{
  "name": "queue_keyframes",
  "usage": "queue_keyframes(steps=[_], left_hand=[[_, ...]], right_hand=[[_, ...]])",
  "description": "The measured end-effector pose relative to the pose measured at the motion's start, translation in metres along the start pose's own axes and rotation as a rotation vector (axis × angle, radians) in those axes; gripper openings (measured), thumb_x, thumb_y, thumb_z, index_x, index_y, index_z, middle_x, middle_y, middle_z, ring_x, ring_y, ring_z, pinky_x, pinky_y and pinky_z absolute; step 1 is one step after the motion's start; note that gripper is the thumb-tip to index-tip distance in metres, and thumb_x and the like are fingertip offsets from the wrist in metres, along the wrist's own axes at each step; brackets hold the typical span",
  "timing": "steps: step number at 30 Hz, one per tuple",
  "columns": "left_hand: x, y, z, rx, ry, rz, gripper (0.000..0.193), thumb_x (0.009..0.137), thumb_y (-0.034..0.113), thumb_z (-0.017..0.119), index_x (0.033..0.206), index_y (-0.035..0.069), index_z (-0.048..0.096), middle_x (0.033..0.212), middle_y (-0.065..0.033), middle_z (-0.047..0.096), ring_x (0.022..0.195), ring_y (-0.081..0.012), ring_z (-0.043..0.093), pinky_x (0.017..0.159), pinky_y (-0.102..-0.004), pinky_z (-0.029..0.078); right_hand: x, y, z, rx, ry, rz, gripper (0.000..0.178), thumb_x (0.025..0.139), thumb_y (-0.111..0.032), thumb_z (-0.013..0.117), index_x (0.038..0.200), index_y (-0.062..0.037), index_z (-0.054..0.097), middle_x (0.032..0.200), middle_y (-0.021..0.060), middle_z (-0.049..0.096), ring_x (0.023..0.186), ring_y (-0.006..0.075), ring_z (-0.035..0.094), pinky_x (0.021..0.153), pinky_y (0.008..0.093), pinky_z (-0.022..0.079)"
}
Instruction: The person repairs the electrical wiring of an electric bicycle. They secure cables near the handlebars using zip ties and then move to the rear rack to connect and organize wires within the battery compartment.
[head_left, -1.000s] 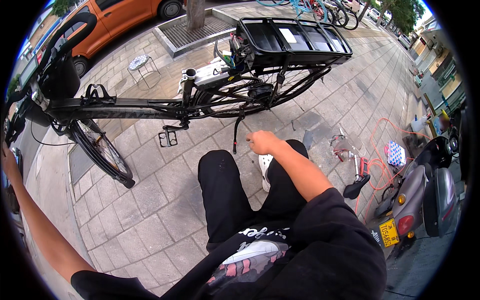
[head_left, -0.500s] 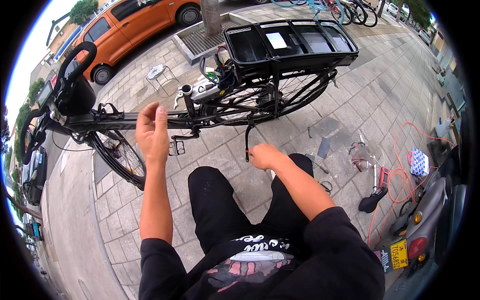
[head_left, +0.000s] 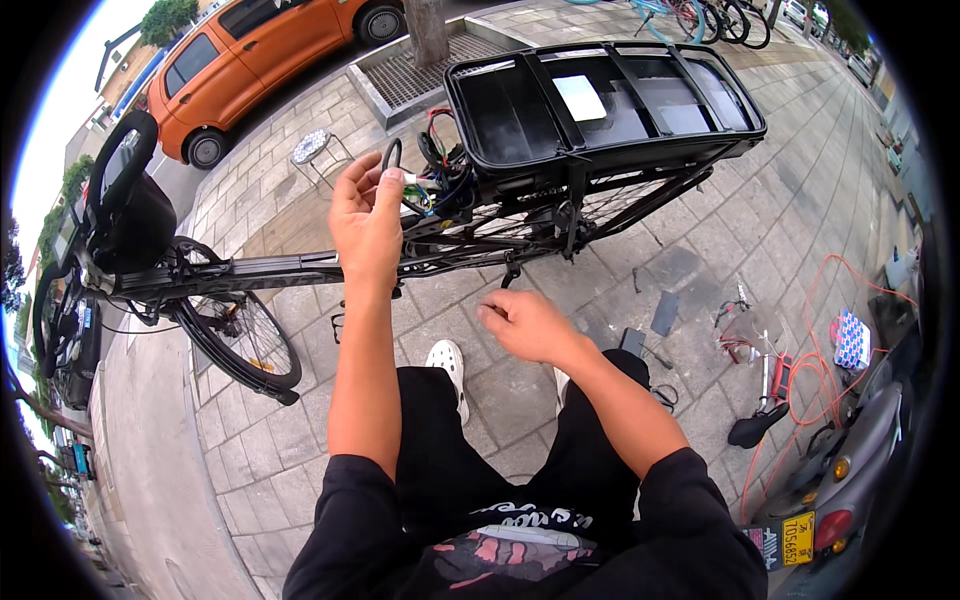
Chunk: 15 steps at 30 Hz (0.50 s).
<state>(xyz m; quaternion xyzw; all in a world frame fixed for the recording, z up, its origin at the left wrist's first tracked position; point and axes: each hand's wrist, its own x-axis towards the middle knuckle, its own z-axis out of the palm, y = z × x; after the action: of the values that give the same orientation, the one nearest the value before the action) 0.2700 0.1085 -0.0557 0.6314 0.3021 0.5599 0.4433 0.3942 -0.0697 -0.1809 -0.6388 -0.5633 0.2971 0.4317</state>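
Observation:
My left hand is raised in front of a bicycle frame. Its fingers are half curled and apart from the thumb, beside a bundle of wires and a loop of black cable. Whether the fingertips touch the cable is unclear. Low in front of the bicycle, my right hand is loosely closed, with nothing visible in it. Just beyond it hangs the black kickstand. A black rear rack with a white rectangle on top extends to the right of the wires.
A stool stands behind the bicycle, with an orange car farther off. To the right lie a bicycle saddle, an orange hose and a patterned box. A grey scooter is at the right edge.
My left hand has moved up and right to the wires. My right hand has shifted slightly away from the kickstand's lower end. The view has risen, and my white shoes now show.

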Motion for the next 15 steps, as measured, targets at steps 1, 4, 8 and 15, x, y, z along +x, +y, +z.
queue_keyframes(steps=[1, 4, 8, 15], left_hand=[[-0.001, -0.003, -0.002, -0.079, -0.017, -0.032, 0.033, 0.105, 0.014, 0.071, 0.133, -0.003, 0.067, 0.111, -0.0063, 0.072, 0.095, -0.0083, 0.064, 0.082, -0.0244, 0.051], [-0.009, -0.013, -0.006, -0.127, 0.047, -0.041, 0.029, 0.106, 0.012, 0.068, 0.131, -0.002, 0.067, 0.110, -0.0044, 0.071, 0.089, -0.0062, 0.062, 0.077, -0.0231, 0.049], [-0.016, -0.023, -0.008, -0.148, 0.090, -0.022, 0.023, 0.107, 0.012, 0.067, 0.126, -0.001, 0.070, 0.107, -0.0025, 0.071, 0.088, -0.0049, 0.060, 0.075, -0.0226, 0.048], [-0.034, -0.035, -0.008, -0.246, 0.147, -0.051, 0.023, 0.108, 0.012, 0.069, 0.126, -0.002, 0.071, 0.106, -0.0019, 0.072, 0.090, -0.0061, 0.062, 0.078, -0.0230, 0.050]], right_hand=[[0.016, -0.014, -0.004, 0.048, 0.042, -0.008, 0.029, 0.105, -0.028, 0.064, 0.113, -0.0030, 0.076, 0.090, 0.0145, 0.076, 0.081, 0.0303, 0.071, 0.073, 0.0431, 0.056], [0.062, -0.050, -0.004, 0.299, 0.157, -0.028, 0.025, 0.108, -0.023, 0.067, 0.117, -0.0002, 0.075, 0.082, 0.0043, 0.070, 0.071, 0.0103, 0.066, 0.064, 0.0312, 0.054], [0.078, -0.060, 0.009, 0.764, 0.197, -0.041, 0.023, 0.109, -0.016, 0.065, 0.119, 0.0027, 0.073, 0.085, 0.0011, 0.070, 0.071, 0.0067, 0.063, 0.062, 0.0249, 0.054], [0.072, -0.048, 0.030, 0.782, 0.181, -0.046, 0.021, 0.108, -0.009, 0.064, 0.124, 0.0025, 0.070, 0.089, 0.0039, 0.072, 0.069, 0.0073, 0.065, 0.062, 0.0242, 0.054]])
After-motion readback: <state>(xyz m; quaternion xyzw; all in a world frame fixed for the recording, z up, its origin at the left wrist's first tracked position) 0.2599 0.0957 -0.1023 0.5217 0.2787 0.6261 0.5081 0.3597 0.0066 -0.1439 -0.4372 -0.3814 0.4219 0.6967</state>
